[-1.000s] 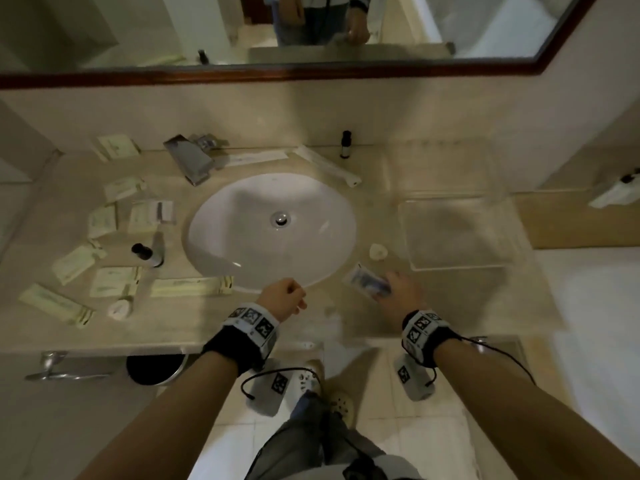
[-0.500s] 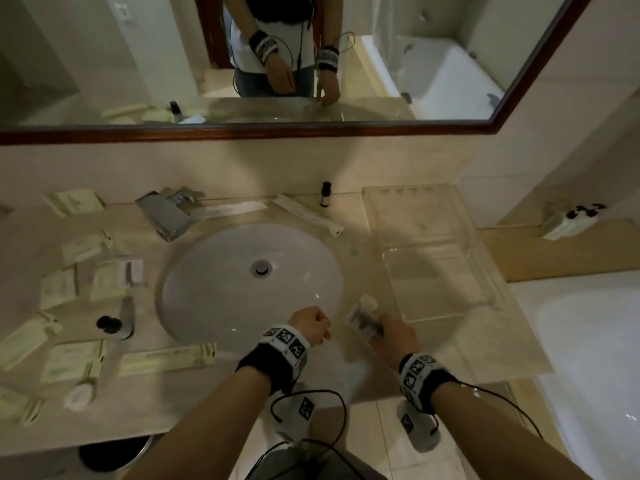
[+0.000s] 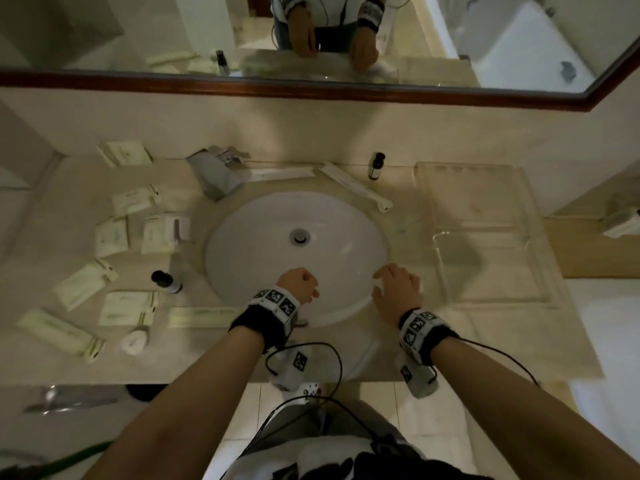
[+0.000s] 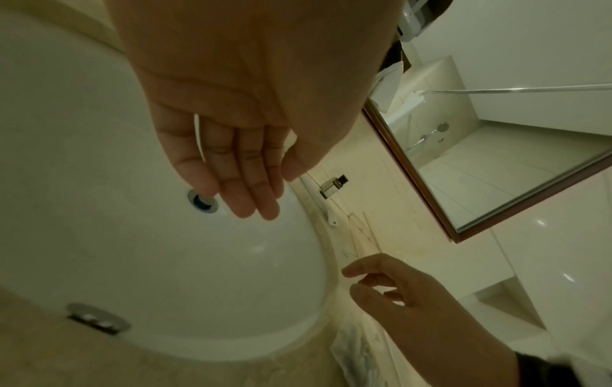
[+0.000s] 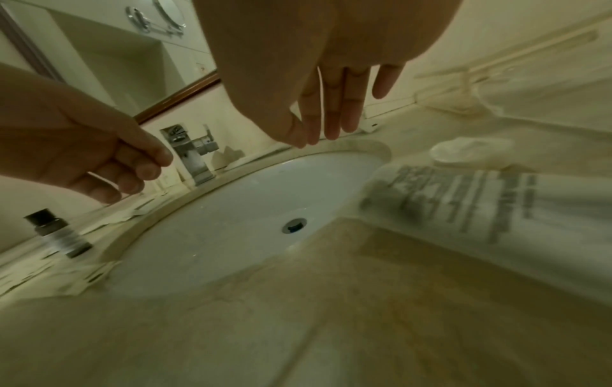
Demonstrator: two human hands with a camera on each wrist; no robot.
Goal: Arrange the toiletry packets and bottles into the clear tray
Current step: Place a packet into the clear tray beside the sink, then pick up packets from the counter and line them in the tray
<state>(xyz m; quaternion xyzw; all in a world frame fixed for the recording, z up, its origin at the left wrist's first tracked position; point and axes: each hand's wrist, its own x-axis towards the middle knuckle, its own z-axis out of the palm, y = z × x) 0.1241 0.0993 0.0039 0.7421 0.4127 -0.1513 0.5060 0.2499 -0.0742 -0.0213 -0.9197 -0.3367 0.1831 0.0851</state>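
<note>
I see a white sink point(image 3: 273, 258) in a beige tabletop point(image 3: 485, 341), pale, perhaps greenish packets point(image 3: 83, 285), a black-capped bottle point(image 3: 165, 281).

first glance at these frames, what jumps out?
The white sink basin fills the middle of the counter, with both hands low over its near rim: left hand loosely curled, right hand by the right edge, neither clearly holding anything. Pale toiletry packets and a small dark-capped bottle lie scattered left of the basin. The clear tray sits on the right, with nothing visible in it.
</note>
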